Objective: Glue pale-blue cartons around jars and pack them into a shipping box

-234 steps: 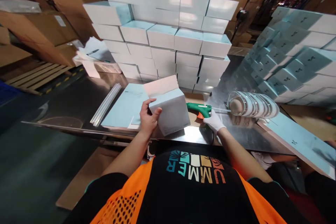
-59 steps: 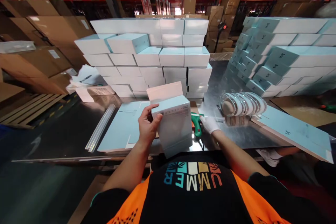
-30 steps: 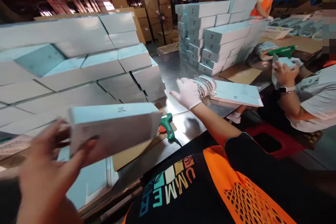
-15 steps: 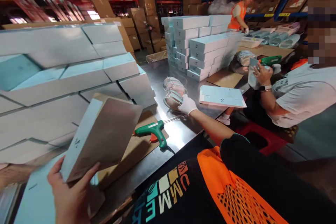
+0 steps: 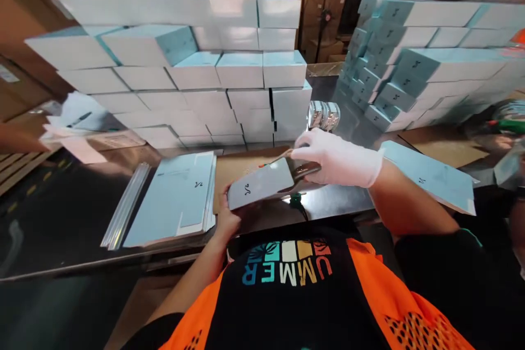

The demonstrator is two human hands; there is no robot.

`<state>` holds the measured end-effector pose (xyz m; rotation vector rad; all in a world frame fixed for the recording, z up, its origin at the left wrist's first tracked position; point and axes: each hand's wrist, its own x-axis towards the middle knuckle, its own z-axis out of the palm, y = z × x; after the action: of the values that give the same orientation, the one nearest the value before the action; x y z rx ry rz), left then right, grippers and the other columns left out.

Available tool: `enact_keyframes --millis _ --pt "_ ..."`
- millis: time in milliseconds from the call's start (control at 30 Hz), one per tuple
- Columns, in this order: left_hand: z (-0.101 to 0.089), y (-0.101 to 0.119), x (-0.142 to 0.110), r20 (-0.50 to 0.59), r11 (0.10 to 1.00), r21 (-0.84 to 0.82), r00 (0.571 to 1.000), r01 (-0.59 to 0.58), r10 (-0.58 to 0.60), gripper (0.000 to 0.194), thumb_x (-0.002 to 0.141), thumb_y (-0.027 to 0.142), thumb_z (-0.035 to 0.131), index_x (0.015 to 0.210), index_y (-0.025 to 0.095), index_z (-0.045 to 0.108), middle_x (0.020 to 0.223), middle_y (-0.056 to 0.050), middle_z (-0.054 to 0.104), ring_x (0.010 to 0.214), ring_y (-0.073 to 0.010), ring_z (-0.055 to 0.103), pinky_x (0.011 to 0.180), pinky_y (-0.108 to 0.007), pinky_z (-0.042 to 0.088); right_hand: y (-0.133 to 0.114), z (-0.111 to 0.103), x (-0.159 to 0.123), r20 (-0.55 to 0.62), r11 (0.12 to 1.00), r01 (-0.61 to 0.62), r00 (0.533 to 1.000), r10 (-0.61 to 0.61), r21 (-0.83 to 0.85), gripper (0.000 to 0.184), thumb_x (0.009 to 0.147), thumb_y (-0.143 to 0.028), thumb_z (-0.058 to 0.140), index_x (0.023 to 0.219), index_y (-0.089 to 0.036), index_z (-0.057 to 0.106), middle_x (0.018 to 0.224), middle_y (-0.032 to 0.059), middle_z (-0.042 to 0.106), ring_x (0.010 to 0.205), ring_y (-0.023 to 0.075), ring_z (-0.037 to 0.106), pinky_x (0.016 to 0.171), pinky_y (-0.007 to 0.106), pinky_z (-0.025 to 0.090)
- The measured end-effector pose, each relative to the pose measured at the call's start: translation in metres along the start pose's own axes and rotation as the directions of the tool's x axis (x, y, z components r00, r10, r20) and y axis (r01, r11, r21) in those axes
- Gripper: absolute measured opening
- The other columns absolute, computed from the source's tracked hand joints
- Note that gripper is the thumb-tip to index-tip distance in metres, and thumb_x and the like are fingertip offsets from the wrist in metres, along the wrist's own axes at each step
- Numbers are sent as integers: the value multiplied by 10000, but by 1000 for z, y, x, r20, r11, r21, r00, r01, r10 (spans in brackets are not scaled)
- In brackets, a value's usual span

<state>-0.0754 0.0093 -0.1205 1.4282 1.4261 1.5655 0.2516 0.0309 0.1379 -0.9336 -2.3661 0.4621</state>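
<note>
My bare left hand grips the near end of a small, pale box with a black squiggle mark, holding it tilted over the table. At the box's other end is my right hand in a white glove, its fingers closed on a clear, curved plastic piece. The piece is partly hidden by the glove. Behind the glove stands a stack of clear round plastic pieces. A green glue gun lies mostly hidden beneath the box, with only its handle and an orange bit showing.
Flat light-blue box sheets lie at left beside clear plastic strips. Walls of stacked white boxes and more boxes stand behind. Another flat light-blue box lies at right, near a co-worker's blurred hands.
My view has swung left. My left hand has brought the box to the middle, and my right hand has moved from the clear stack to the box with a clear piece in it.
</note>
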Motion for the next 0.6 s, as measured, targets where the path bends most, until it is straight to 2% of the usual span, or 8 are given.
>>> enact_keyframes --millis 67,167,233,300,400,467,533,600 --pt "-4 -6 -1 -31 999 36 999 39 -38 996 515 546 1036 1347 254 572 1305 -119 681 1147 -297 680 1016 -441 564 3 11 10 -38 987 52 998 -47 154 492 809 -515 945 1205 -262 801 1400 98 706 1379 345 638 1192 561 534" --pt "-16 -12 -1 -46 984 113 990 139 -134 994 473 560 1039 1302 241 592 1192 -102 724 1065 -304 706 950 -456 580 20 39 4 -199 963 64 980 -11 264 838 855 -755 849 1520 -288 646 1710 103 507 1613 368 467 1307 602 438" --pt "-22 -14 -3 -56 969 156 981 192 -186 965 440 567 1034 1240 231 613 1113 -85 736 1018 -319 712 916 -474 588 35 72 -9 -286 943 28 955 72 332 1024 885 -848 762 1676 -264 477 1804 140 375 1675 380 384 1364 625 353" --pt "-24 -13 -5 -59 956 197 976 218 -211 895 448 583 1012 1169 214 631 1075 -83 738 1006 -333 714 899 -482 593 49 113 -21 -266 909 -27 952 150 415 1140 896 -859 741 1751 -223 336 1829 204 303 1681 397 375 1378 641 321" --pt "-24 -12 -8 12 949 242 977 202 -211 812 510 603 982 1124 188 650 1090 -116 751 1031 -355 723 891 -486 607 59 173 -23 -191 856 -84 959 208 509 1195 866 -822 799 1755 -185 318 1796 263 338 1674 415 379 1385 641 302" --pt "-26 -12 -6 70 954 248 980 166 -189 794 553 608 975 1140 179 657 1098 -136 762 1062 -376 734 900 -503 616 59 201 -13 -250 796 -67 931 267 601 1178 864 -815 799 1748 -196 328 1787 250 361 1680 399 363 1389 620 299" --pt "-32 -13 -2 66 962 248 988 117 -137 833 590 601 972 1237 190 647 1145 -146 766 1108 -387 743 916 -513 623 56 217 2 -311 700 -40 877 366 713 1169 857 -822 798 1748 -235 318 1792 221 365 1649 375 410 1360 588 363" --pt "-38 -14 4 16 964 264 1000 12 -16 927 643 605 956 1403 219 591 1267 -154 747 1193 -378 733 951 -502 624 53 223 19 -287 602 -33 857 428 797 1157 812 -843 824 1715 -271 382 1779 188 405 1582 356 493 1309 544 443"
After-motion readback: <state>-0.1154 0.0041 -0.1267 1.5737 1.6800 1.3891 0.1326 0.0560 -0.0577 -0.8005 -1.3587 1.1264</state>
